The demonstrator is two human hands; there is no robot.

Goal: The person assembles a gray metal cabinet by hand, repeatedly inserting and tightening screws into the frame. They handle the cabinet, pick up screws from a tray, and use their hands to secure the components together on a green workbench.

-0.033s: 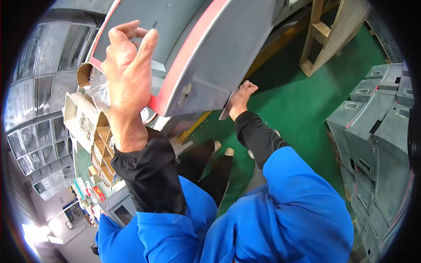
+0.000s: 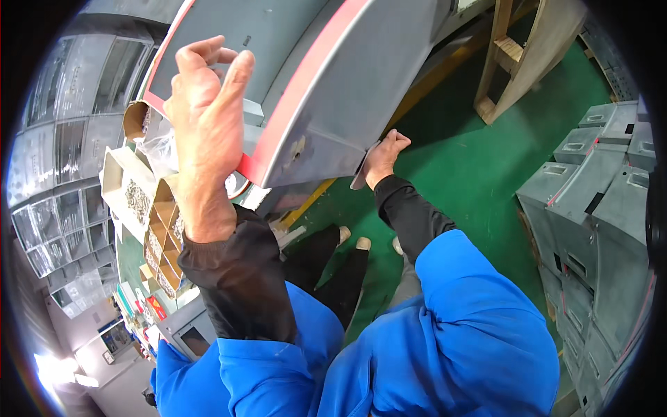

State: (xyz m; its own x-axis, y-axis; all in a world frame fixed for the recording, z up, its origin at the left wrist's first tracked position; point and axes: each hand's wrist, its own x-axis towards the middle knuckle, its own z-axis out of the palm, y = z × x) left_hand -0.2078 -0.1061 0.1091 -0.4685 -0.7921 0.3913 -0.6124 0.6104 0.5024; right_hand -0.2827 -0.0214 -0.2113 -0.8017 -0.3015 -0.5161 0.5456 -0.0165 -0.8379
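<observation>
A large grey casing [image 2: 340,104] with a red-pink strip [image 2: 295,83] along its edge stands before me, tilted in view. My left hand [image 2: 206,128] is raised over its near left corner, thumb apart from the bent fingers, and nothing shows between them. On the casing's right side, at its lower edge, my right hand [image 2: 381,158] is closed on a thin grey flat piece [image 2: 359,175] that lies against that edge. What the piece is made of, I cannot make out. The hand hides part of it.
Left of the casing are divided boxes of small metal parts [image 2: 163,236] and a clear plastic bag [image 2: 158,153]. Stacked grey metal housings [image 2: 590,187] stand at right, a wooden frame [image 2: 511,59] at far right. Another person's blue clothing [image 2: 184,379] shows at lower left.
My left hand has shifted very slightly right and down in view, and the casing's near corner shifts likewise. The right hand stays at the same edge with the grey flat piece.
</observation>
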